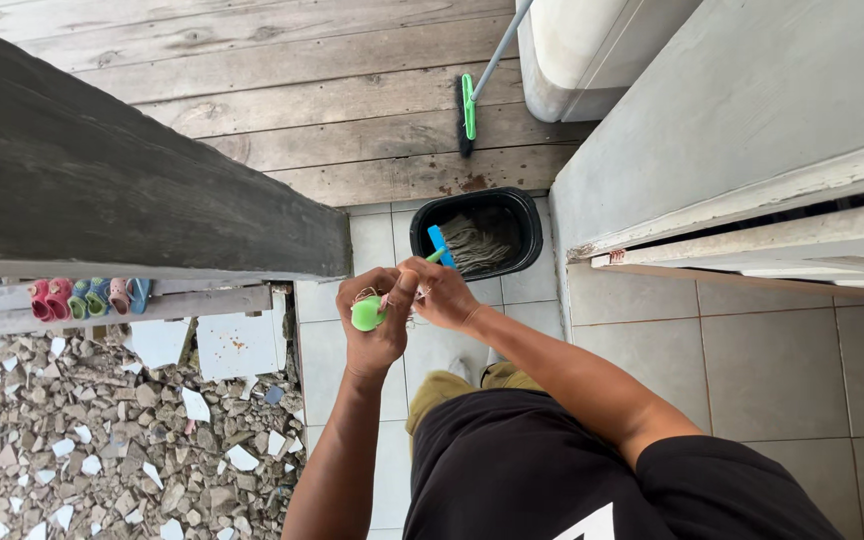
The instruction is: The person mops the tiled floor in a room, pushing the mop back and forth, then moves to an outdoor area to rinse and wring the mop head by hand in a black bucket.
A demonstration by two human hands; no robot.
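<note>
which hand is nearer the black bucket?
Right. The right hand is just below the black bucket's near rim; the left hand, gripping the green mop handle, sits lower and further left.

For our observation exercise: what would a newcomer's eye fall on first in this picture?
First, the two hands at centre: the left hand grips a green mop handle while the right hand works at it. Just beyond sits a black bucket holding the mop head. Lower left lies rubble, with small colourful sandals lined above it.

The broom's handle (500,48) runs off the top edge, and the thin cord (392,300) between both hands is too small to make out.
</note>
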